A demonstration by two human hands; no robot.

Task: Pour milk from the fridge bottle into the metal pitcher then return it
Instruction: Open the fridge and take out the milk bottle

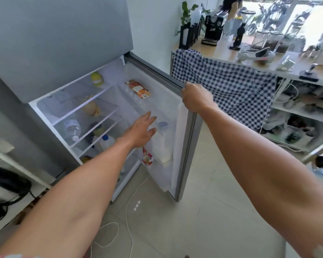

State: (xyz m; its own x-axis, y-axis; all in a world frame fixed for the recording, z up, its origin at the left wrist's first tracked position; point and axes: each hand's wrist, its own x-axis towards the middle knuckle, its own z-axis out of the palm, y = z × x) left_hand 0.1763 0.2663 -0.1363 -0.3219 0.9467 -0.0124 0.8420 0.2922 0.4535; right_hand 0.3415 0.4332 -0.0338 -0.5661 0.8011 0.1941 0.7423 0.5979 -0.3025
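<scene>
At upper right of the frame, a wooden desk [229, 53] carries an espresso machine [213, 27], a grinder [240, 34], glass jars [268, 40] and a checked cloth [222, 81] draped over its edge.

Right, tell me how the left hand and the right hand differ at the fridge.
The left hand is open, fingers spread, reaching toward the blue-capped bottle in the door shelf and holding nothing; the right hand is curled round the top edge of the fridge door, gripping it. The left hand sits lower, inside the open fridge; the right hand is higher, outside it. Both are bare, on outstretched arms.
</scene>
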